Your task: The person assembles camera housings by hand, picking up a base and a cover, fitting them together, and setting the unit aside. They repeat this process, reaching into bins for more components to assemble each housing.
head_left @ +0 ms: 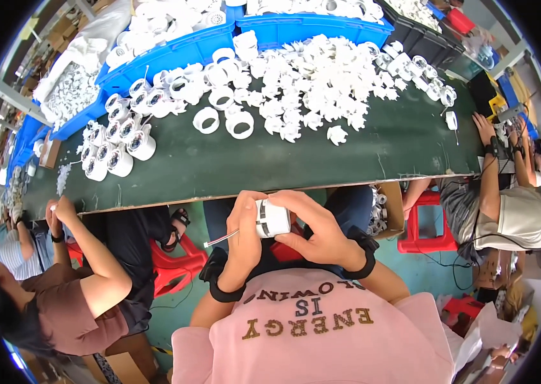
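Note:
Just in front of the table's near edge, a white cylindrical plastic housing (274, 218) with dark slots in its side is held between both hands. My left hand (242, 238) wraps its left side, and a thin cable (222, 239) with a small white connector sticks out past that hand. My right hand (319, 232) grips the housing from the right, thumb below and fingers over the top. What lies under the fingers is hidden. On the green table (187, 173) beyond are white rings (240, 125), a heap of small white plastic parts (309, 80) and several similar housings (119, 162).
Blue bins (171, 56) and a black bin (421, 43) full of white parts line the table's back. One co-worker (72, 294) sits at left, another (507, 211) at right. Red stools (179, 267) and a cardboard box (393, 208) stand below the table.

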`<move>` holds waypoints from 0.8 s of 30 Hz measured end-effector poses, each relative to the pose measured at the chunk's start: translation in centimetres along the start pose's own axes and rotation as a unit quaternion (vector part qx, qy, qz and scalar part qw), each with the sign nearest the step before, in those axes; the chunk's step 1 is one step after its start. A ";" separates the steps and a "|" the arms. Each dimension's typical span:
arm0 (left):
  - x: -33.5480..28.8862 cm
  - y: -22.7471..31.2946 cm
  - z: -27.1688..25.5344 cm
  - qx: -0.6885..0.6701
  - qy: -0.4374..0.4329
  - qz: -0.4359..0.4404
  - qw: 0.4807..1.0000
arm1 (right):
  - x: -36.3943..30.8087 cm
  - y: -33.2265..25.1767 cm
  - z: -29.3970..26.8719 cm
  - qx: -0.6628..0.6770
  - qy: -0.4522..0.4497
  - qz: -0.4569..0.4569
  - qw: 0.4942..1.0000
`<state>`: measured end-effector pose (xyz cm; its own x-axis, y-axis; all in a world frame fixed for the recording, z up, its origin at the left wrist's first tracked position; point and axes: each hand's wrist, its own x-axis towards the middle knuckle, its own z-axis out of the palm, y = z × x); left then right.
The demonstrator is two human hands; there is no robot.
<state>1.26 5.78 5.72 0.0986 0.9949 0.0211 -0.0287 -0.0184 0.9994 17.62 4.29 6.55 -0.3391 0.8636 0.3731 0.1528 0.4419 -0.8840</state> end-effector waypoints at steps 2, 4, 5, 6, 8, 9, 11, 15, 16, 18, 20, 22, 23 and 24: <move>0.1 -0.1 0.2 0.012 -0.004 0.010 1.000 | -0.5 0.2 0.2 -0.028 0.038 -0.011 0.999; -0.1 -0.1 0.2 0.026 -0.008 0.019 0.999 | -0.6 0.2 0.3 -0.036 0.034 -0.008 0.999; -0.1 0.1 0.2 0.040 -0.002 0.034 0.999 | -0.6 0.2 0.3 -0.046 0.029 -0.005 0.999; -0.2 0.2 0.4 0.053 0.004 0.049 0.997 | -0.6 0.2 0.2 -0.045 0.031 -0.004 0.998; -0.6 0.4 0.7 0.054 0.006 0.048 0.997 | -0.7 0.2 0.0 -0.074 0.008 -0.057 0.996; -0.8 0.5 0.8 0.055 0.009 0.048 0.997 | -0.7 0.3 -0.1 -0.074 0.009 -0.057 0.996; -0.9 0.6 1.0 0.067 0.005 0.059 0.996 | -0.9 0.4 -0.4 -0.100 0.003 -0.084 0.991; -1.8 0.3 0.6 0.078 -0.015 0.062 0.995 | -1.3 0.0 -0.6 -0.116 -0.004 -0.094 0.989; -1.9 0.3 0.6 0.077 -0.026 0.055 0.995 | -1.4 0.0 -0.6 -0.109 -0.009 -0.093 0.990; -2.0 0.6 0.7 0.085 -0.024 0.064 0.994 | -1.6 -0.3 -0.3 -0.101 -0.013 -0.093 0.991; -2.0 0.8 0.7 0.059 -0.013 0.058 0.997 | -2.0 -0.7 0.4 -0.121 0.042 -0.092 0.987; -1.9 1.1 1.0 0.050 0.004 0.067 0.996 | -1.9 -1.6 0.4 -0.136 0.064 -0.095 0.984; -1.9 1.1 1.0 0.041 0.020 0.078 0.996 | -1.9 -2.0 0.5 -0.152 0.085 -0.099 0.980; -1.9 1.0 1.1 0.040 0.019 0.077 0.996 | -2.0 -1.9 0.5 -0.153 0.086 -0.098 0.980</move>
<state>2.11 3.80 6.74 0.0608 0.9826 0.1755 0.0394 -0.1780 0.9832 17.54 1.64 7.35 -0.2323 0.7719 0.5918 0.3799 0.6321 -0.6754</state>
